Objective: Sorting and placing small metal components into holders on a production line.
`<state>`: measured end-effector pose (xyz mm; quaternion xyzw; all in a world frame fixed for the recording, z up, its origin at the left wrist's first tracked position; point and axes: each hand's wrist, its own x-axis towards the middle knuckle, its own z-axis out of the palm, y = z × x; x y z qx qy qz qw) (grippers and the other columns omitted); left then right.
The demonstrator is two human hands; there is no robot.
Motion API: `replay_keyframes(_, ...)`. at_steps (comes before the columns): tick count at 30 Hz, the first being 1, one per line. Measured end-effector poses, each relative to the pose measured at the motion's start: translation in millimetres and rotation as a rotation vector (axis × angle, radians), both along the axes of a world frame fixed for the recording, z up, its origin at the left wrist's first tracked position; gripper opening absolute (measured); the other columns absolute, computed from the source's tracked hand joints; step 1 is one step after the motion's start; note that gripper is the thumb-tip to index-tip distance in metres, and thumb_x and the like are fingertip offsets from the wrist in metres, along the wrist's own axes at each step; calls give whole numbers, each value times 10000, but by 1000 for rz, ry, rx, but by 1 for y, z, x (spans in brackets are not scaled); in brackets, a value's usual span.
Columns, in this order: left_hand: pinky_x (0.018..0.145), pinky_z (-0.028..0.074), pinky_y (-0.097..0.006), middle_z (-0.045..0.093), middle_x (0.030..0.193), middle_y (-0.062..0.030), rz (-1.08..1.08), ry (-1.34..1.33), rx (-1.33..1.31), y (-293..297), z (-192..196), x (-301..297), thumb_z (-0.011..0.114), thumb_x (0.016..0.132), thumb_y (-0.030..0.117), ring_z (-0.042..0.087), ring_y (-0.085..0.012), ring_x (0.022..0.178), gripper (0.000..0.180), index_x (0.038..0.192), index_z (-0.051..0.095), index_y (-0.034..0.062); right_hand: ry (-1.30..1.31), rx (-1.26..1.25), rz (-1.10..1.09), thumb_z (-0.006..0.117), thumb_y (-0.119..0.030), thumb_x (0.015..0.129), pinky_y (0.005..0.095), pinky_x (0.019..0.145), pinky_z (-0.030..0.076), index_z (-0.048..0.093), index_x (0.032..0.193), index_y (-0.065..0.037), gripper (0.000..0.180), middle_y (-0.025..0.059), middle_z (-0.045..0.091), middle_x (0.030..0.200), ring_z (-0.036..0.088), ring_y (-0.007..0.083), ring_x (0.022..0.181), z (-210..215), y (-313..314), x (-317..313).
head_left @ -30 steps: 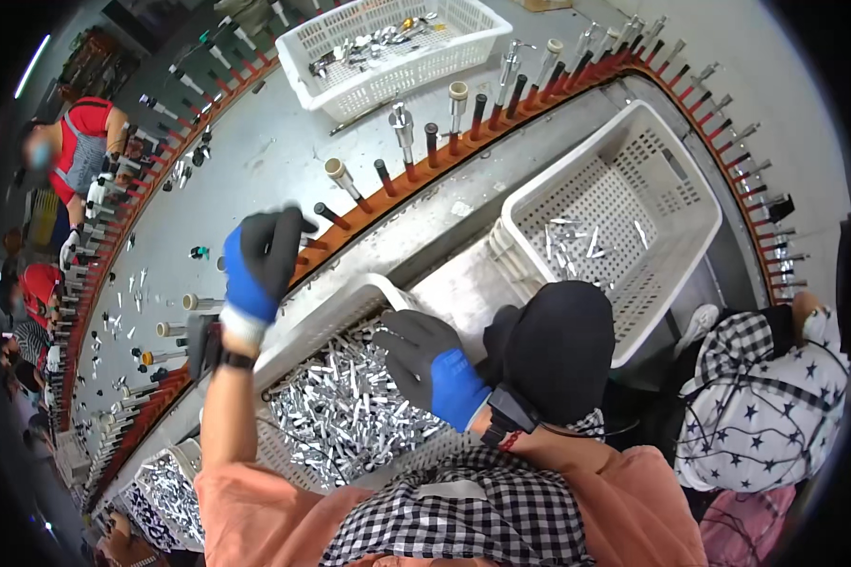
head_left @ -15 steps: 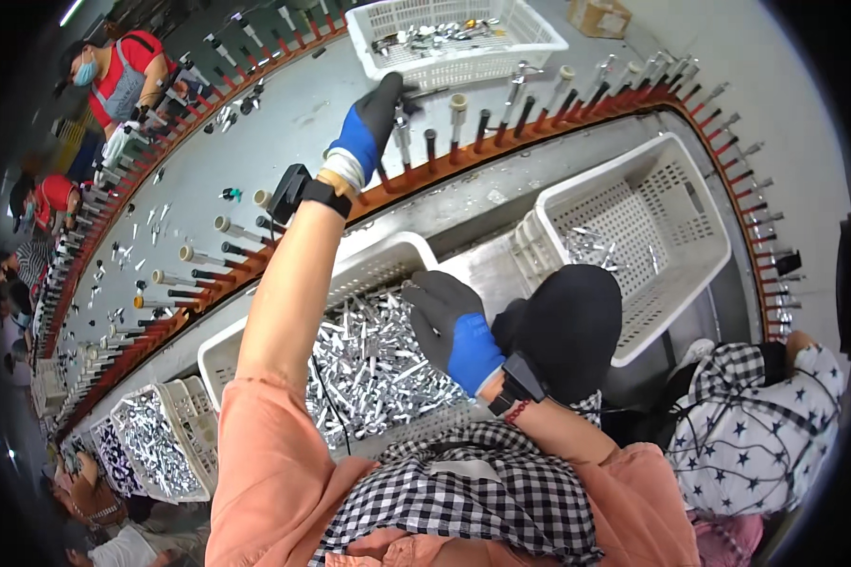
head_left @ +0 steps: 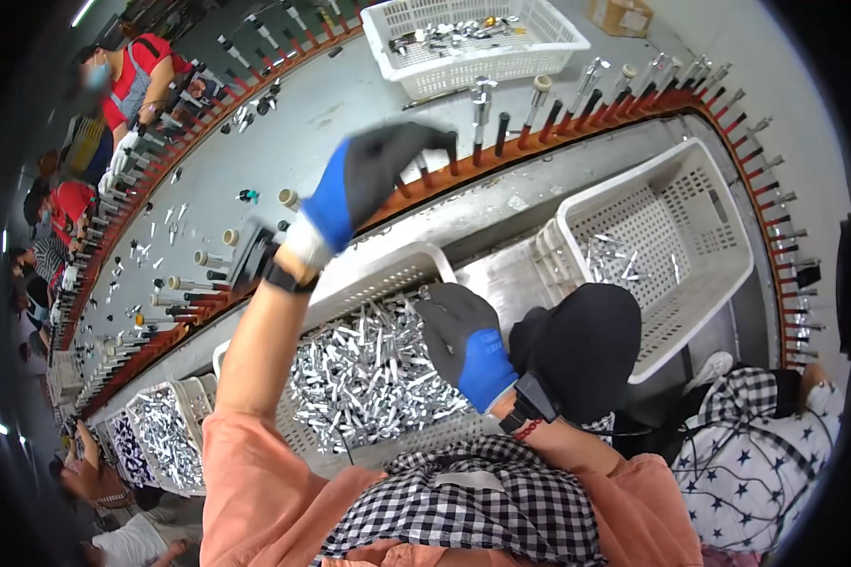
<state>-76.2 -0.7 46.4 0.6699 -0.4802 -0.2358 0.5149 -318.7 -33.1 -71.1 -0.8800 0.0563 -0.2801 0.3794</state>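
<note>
left hand [head_left: 373, 180]: gloved, fingers curled by orange peg rail [head_left: 501, 151], grip unclear | right hand [head_left: 463, 340]: gloved, closed among metal parts [head_left: 369, 378] in white crate [head_left: 388, 274] | around: second crate [head_left: 671, 227] right, far basket [head_left: 473, 42]

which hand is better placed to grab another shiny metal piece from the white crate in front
Right. The right gloved hand hangs low over the heap of small shiny metal pieces in the white plastic lattice crate. The left gloved hand is stretched far out over the orange rail of upright pegs.
</note>
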Motion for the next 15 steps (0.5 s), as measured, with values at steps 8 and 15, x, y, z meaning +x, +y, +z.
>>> replay_keyframes(8,830,516,-330,747,823,-104,303,415,-83,-113,-60,30,581,1037,405,686,-176,795,487,953,758,-40,-31,85,39,708,-28,822,512,918,543,733,1108,-12,287,193,686,1127,649,412,1058,-5,0,-4)
replay_keyframes(15,651,549,-325,723,780,-119,93,44,-255,2,-20,-56,710,969,129,710,-156,731,138,915,770,17,179,35,6,704,-72,868,482,969,508,680,1213,15,357,235,687,1155,635,448,1088,-47,17,-42)
